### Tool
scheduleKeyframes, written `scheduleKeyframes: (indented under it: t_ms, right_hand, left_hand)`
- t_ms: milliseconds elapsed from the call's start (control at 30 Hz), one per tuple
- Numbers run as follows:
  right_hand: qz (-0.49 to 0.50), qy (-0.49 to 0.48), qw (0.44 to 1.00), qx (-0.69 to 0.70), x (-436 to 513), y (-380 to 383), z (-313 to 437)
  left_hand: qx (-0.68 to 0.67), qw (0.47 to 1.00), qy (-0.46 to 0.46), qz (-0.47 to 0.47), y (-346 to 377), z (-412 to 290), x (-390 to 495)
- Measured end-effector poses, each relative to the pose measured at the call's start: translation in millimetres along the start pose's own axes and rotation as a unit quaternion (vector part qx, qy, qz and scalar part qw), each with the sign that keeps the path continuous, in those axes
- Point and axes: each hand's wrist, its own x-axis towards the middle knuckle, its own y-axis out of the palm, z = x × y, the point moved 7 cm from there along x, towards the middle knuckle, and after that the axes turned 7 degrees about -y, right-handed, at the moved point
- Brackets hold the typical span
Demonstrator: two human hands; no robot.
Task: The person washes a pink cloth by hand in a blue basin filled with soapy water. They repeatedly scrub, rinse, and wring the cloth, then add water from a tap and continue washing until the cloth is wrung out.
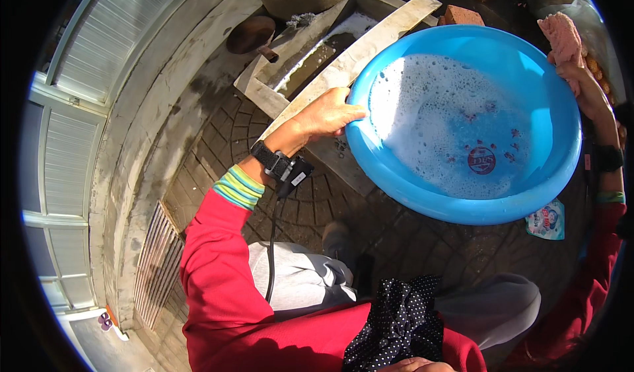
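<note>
A large blue plastic basin (465,211) is in front of me, with soapy water and white foam (421,104) inside. Red printed marks show through the water on its bottom. My left hand (329,112) grips the basin's left rim, thumb on top and fingers underneath. At the far right rim, my right hand (582,82) is closed on a bunched pink cloth (562,40); whether it also grips the rim is unclear. Beyond my left hand, the basin lies beside the pale edge of a concrete trough (366,40). What supports the basin is hidden.
Foamy water sits in the trough. A rusty ladle-like vessel (251,35) stands by its left end, with a brick (463,15) behind the basin. A printed detergent pouch (546,221) lies on the paving. Left are a concrete wall (148,99) and a ribbed grate-like panel (156,263).
</note>
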Motion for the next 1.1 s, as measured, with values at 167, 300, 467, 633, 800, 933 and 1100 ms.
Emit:
scheduleKeyframes:
  t_ms: [167, 300, 467, 633, 800, 933, 1100]
  right_hand:
    - [0.057, -0.018, 0.998, 0.015, 83, 75, 23]
    - [0.098, -0.022, 0.994, 0.045, 116, 102, 41]
    - [0.087, -0.038, 0.989, 0.115, 129, 94, 49]
    - [0.151, -0.042, 0.971, 0.181, 145, 101, 56]
    - [0.204, -0.103, 0.954, 0.192, 166, 123, 84]
    - [0.171, -0.024, 0.920, 0.353, 175, 154, 105]
    - [0.178, -0.119, 0.933, 0.288, 174, 183, 157]
  left_hand:
    - [0.003, 0.989, -0.139, -0.040, -40, 60, 10]
    - [-0.043, 0.989, -0.138, -0.008, -44, 78, 7]
    - [-0.072, 0.985, -0.151, 0.040, -36, 95, 12]
    - [-0.143, 0.977, -0.148, 0.062, -30, 111, 28]
    - [-0.385, 0.887, -0.163, 0.195, -28, 126, 28]
    - [-0.485, 0.823, -0.155, 0.252, -31, 128, 28]
    - [-0.575, 0.727, -0.146, 0.346, -27, 117, 22]
